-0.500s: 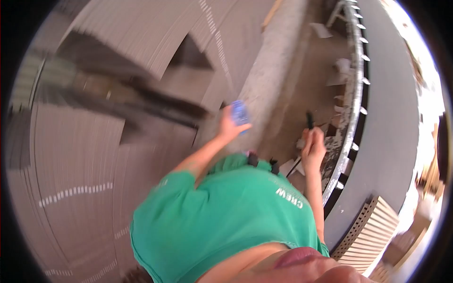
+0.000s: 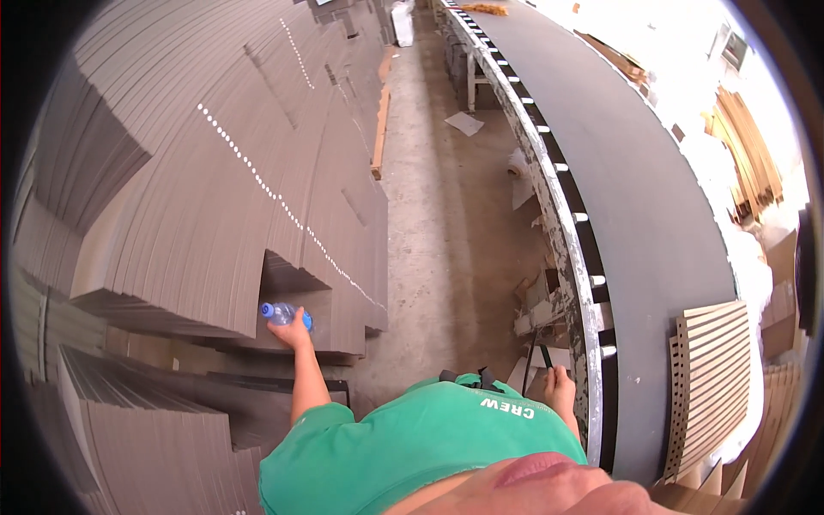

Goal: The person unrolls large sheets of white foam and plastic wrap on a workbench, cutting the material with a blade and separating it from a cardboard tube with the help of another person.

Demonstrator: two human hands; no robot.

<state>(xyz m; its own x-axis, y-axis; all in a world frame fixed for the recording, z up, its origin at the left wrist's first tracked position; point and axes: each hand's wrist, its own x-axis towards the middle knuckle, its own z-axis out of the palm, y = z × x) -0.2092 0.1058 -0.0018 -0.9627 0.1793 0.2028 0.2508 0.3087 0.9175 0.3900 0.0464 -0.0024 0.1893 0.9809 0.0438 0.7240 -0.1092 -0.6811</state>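
Note:
My left hand (image 2: 292,331) is closed round a clear plastic water bottle (image 2: 281,314) with a blue cap and blue label. The bottle lies tilted at the mouth of a dark recess (image 2: 296,287) in the stacked grey-brown cardboard sheets; whether it touches them I cannot tell. Down by the conveyor's near side, my right hand (image 2: 560,386) is closed on a slim dark stick-like tool (image 2: 547,356), whose exact kind does not show. One end of it pokes out above my fingers.
Tall stacks of cardboard sheets (image 2: 189,197) line the left. On the right runs a long grey conveyor belt (image 2: 635,189) with a worn metal edge, bearing a ribbed bundle of cardboard (image 2: 712,378). Between them lies a concrete aisle (image 2: 421,215), with paper scraps (image 2: 464,124) under the conveyor.
My left hand has carried the bottle left, to the recess in the cardboard stack. My right hand stays beside the conveyor, still gripping the dark tool. The view now takes in more of the aisle.

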